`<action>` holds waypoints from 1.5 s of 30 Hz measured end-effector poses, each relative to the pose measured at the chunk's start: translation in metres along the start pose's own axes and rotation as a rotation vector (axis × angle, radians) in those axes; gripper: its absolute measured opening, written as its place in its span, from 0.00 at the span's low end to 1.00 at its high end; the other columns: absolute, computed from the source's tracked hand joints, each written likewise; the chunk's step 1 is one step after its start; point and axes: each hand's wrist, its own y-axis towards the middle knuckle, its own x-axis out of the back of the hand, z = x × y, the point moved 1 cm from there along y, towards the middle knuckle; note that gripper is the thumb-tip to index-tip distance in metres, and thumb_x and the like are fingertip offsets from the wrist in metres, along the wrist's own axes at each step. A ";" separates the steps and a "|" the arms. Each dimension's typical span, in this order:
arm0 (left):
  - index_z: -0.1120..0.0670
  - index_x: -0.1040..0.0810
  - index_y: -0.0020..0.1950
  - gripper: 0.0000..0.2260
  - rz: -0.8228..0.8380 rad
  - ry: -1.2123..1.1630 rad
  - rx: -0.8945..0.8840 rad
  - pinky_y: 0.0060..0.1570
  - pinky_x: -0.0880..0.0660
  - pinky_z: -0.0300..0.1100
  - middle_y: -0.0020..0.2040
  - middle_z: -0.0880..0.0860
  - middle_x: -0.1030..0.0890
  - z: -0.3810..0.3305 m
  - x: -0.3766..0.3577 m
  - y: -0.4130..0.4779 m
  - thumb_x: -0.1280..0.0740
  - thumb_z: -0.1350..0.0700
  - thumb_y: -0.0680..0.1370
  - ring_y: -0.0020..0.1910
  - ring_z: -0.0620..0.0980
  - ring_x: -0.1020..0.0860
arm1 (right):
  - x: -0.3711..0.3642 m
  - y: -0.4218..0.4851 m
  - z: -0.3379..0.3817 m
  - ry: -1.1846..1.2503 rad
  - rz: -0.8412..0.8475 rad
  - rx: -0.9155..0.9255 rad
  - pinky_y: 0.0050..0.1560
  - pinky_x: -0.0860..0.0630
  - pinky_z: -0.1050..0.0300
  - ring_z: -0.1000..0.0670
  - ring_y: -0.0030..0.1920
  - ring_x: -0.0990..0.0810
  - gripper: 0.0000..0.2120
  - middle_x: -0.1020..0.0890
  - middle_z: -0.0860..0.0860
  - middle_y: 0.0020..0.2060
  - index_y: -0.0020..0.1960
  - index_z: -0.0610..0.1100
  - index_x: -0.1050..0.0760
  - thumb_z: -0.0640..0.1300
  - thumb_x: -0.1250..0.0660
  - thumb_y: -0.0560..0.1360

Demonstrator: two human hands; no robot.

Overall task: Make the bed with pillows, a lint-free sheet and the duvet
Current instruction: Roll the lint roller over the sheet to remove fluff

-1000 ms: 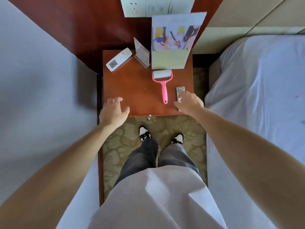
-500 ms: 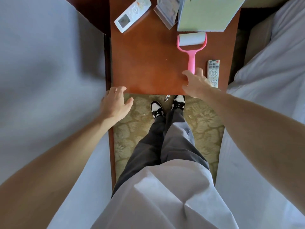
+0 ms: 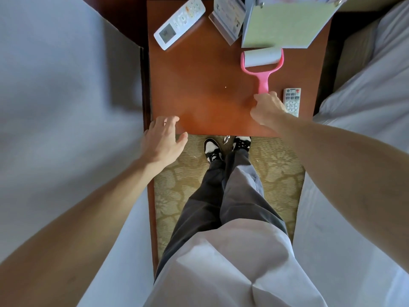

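A pink lint roller (image 3: pixel 262 63) with a white roll lies on the wooden nightstand (image 3: pixel 199 85), its handle pointing toward me. My right hand (image 3: pixel 269 107) covers the end of the handle, with thumb and fingers curled around it. My left hand (image 3: pixel 163 138) hovers with spread fingers over the nightstand's near left corner, holding nothing. A white-sheeted bed (image 3: pixel 365 111) lies on the right and another white bed surface (image 3: pixel 55 107) on the left.
On the nightstand are a white air-conditioner remote (image 3: pixel 179 23), a small grey TV remote (image 3: pixel 292 100) just right of my right hand, an acrylic card stand (image 3: pixel 228 18) and a pale green folder (image 3: pixel 285 23). I stand on patterned carpet (image 3: pixel 181 185) between the beds.
I stepped closer and the view tilted down. My right hand slid from near the TV remote onto the roller's handle end and closed there. My left hand stayed near the front left corner.
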 end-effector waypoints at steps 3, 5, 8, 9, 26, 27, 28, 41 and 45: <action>0.54 0.29 0.74 0.23 0.002 0.020 -0.029 0.65 0.28 0.57 0.71 0.58 0.26 -0.009 0.010 0.000 0.35 0.46 0.81 0.69 0.59 0.27 | 0.012 -0.018 0.001 0.074 -0.126 0.047 0.49 0.19 0.46 0.37 0.54 0.21 0.24 0.27 0.39 0.65 0.73 0.48 0.27 0.35 0.39 0.78; 0.55 0.29 0.73 0.23 0.009 0.051 -0.052 0.64 0.27 0.58 0.71 0.58 0.27 -0.017 0.019 -0.001 0.35 0.46 0.81 0.69 0.60 0.27 | 0.021 -0.034 -0.001 0.135 -0.207 0.115 0.47 0.19 0.49 0.38 0.52 0.19 0.22 0.24 0.39 0.62 0.73 0.49 0.26 0.36 0.38 0.80; 0.54 0.29 0.74 0.23 0.001 0.090 -0.094 0.64 0.27 0.58 0.71 0.58 0.27 -0.034 0.034 -0.002 0.35 0.46 0.81 0.69 0.60 0.27 | 0.038 -0.062 -0.012 0.273 -0.334 0.142 0.46 0.18 0.53 0.42 0.51 0.16 0.16 0.18 0.41 0.60 0.67 0.47 0.20 0.37 0.38 0.82; 0.54 0.29 0.74 0.23 -0.006 0.105 -0.118 0.64 0.27 0.58 0.71 0.57 0.27 -0.043 0.040 -0.003 0.35 0.46 0.81 0.69 0.59 0.27 | 0.043 -0.073 -0.019 0.285 -0.346 0.136 0.49 0.19 0.52 0.42 0.53 0.17 0.15 0.17 0.42 0.60 0.65 0.46 0.18 0.37 0.38 0.82; 0.56 0.28 0.72 0.22 -0.075 0.443 -0.676 0.64 0.29 0.57 0.68 0.61 0.25 -0.324 0.084 0.002 0.35 0.46 0.82 0.68 0.63 0.28 | 0.100 -0.228 -0.292 0.816 -0.792 -0.322 0.52 0.24 0.50 0.45 0.54 0.21 0.16 0.20 0.49 0.54 0.61 0.55 0.18 0.45 0.42 0.83; 0.55 0.28 0.72 0.22 -0.066 0.443 -0.706 0.64 0.29 0.57 0.68 0.60 0.25 -0.343 0.078 -0.003 0.35 0.45 0.82 0.68 0.62 0.28 | 0.096 -0.233 -0.307 0.848 -0.826 -0.367 0.51 0.26 0.52 0.44 0.54 0.21 0.16 0.20 0.48 0.54 0.62 0.56 0.19 0.45 0.43 0.83; 0.54 0.28 0.73 0.22 -0.060 0.437 -0.740 0.65 0.30 0.57 0.69 0.60 0.25 -0.363 0.072 -0.008 0.35 0.45 0.82 0.69 0.62 0.28 | 0.091 -0.237 -0.323 0.889 -0.854 -0.410 0.51 0.28 0.53 0.44 0.54 0.21 0.16 0.21 0.47 0.55 0.63 0.56 0.20 0.45 0.43 0.84; 0.53 0.30 0.75 0.24 0.026 0.653 -0.881 0.66 0.31 0.56 0.72 0.57 0.28 -0.576 0.001 -0.045 0.36 0.44 0.82 0.69 0.60 0.29 | 0.073 -0.261 -0.507 1.088 -0.618 -0.688 0.47 0.33 0.50 0.41 0.48 0.28 0.23 0.30 0.43 0.57 0.76 0.49 0.39 0.39 0.47 0.82; 0.53 0.33 0.77 0.25 0.075 0.581 -0.918 0.67 0.31 0.56 0.74 0.58 0.30 -0.656 -0.011 -0.054 0.38 0.43 0.83 0.72 0.60 0.32 | 0.079 -0.268 -0.562 1.101 -0.588 -0.772 0.49 0.32 0.50 0.39 0.47 0.29 0.21 0.29 0.41 0.60 0.73 0.48 0.36 0.39 0.45 0.81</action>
